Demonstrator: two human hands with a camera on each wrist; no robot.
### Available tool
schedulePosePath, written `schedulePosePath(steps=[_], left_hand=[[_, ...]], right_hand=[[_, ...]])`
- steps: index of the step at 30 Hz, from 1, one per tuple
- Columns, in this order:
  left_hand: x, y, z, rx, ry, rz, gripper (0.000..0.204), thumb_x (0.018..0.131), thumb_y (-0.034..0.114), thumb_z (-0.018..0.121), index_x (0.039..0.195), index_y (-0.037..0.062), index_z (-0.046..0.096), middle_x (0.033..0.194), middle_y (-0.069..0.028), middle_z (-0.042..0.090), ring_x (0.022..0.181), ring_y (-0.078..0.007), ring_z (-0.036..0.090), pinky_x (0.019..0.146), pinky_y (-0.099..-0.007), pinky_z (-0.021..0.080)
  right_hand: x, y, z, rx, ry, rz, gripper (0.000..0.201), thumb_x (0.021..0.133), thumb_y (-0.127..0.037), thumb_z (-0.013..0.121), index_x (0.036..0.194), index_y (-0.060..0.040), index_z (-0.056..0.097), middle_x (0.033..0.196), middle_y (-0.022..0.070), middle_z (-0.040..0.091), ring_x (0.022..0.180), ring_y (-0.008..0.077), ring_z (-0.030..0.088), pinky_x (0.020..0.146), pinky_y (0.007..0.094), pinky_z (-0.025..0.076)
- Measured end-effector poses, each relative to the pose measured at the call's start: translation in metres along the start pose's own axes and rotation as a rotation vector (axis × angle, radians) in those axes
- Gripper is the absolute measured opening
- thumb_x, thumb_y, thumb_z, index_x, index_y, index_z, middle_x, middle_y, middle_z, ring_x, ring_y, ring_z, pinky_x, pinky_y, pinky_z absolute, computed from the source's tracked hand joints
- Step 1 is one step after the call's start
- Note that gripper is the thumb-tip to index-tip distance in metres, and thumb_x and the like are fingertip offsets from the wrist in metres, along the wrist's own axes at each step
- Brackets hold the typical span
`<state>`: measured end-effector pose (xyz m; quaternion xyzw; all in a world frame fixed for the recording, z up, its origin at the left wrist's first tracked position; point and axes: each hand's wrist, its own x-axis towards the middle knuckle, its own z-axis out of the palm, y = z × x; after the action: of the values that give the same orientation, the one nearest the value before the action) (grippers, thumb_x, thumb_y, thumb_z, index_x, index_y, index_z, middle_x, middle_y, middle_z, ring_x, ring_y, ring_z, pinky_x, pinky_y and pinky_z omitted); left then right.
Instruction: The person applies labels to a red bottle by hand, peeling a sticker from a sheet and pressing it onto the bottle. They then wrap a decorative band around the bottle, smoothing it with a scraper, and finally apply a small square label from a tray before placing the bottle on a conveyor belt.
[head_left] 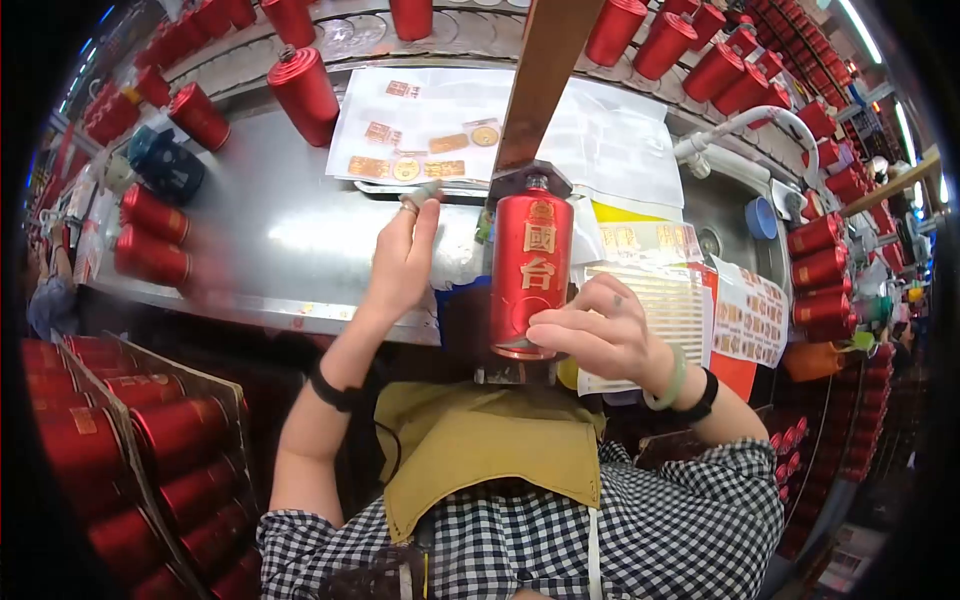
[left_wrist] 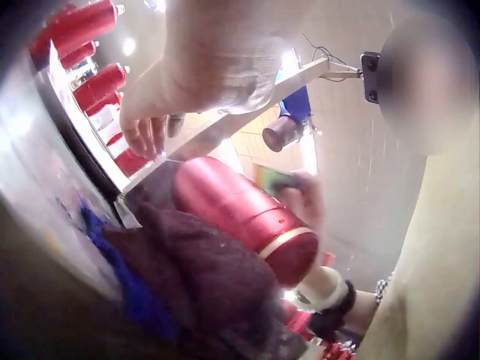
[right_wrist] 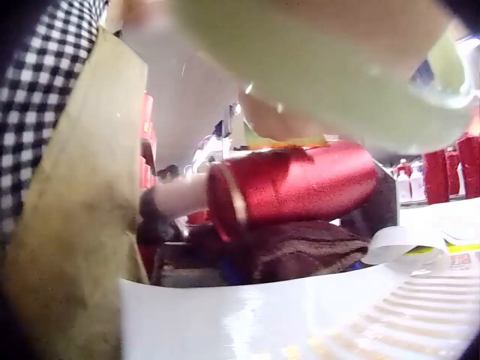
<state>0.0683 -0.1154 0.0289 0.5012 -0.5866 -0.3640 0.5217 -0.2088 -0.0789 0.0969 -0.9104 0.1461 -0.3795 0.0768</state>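
Note:
A red bottle (head_left: pixel 535 255) with raised gold characters lies with its neck pointing away, on a brown cloth (left_wrist: pixel 191 259). My right hand (head_left: pixel 605 335) is over the bottle's lower end, fingers bent at its surface. Between those fingers is a thin green-and-yellow card-like piece (left_wrist: pixel 277 178), mostly hidden from above. To the left of the bottle, apart from it, my left hand (head_left: pixel 402 262) is raised over the metal bench, thumb and forefinger pinching a small grey-green piece (head_left: pixel 426 192). What that piece is, I cannot tell.
Behind the bottle stands a wooden post (head_left: pixel 535 90). White sheets (head_left: pixel 360 110) with gold labels lie at the back, and a striped label sheet (head_left: pixel 655 310) is to the right. More red bottles (head_left: pixel 303 95) surround the bench. A faucet (head_left: pixel 750 120) arches over the sink.

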Motion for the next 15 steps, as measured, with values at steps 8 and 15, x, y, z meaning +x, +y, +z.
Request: schedulePosePath(steps=[8, 15], left_hand=[[0.061, -0.034, -0.013, 1.011, -0.253, 0.121, 0.038, 0.101, 0.025, 0.059, 0.115, -0.0091, 0.066, 0.126, -0.0269, 0.066, 0.131, -0.0395, 0.054, 0.114, -0.0537, 0.036], [0.133, -0.062, 0.009, 1.067, -0.188, 0.250, 0.028, 0.089, 0.009, 0.063, 0.114, -0.0030, 0.065, 0.117, -0.0203, 0.069, 0.118, -0.0373, 0.062, 0.106, -0.0523, 0.045]], right_hand=[[-0.001, 0.022, -0.020, 0.023, 0.364, 0.591, 0.026, 0.096, 0.006, 0.055, 0.120, 0.0007, 0.064, 0.105, 0.0141, 0.067, 0.095, 0.0274, 0.065, 0.090, 0.0351, 0.050], [-0.005, 0.026, -0.012, 0.154, 0.325, 0.743, 0.025, 0.100, 0.002, 0.051, 0.124, 0.0016, 0.060, 0.110, 0.0137, 0.065, 0.104, 0.0226, 0.062, 0.094, 0.0325, 0.048]])
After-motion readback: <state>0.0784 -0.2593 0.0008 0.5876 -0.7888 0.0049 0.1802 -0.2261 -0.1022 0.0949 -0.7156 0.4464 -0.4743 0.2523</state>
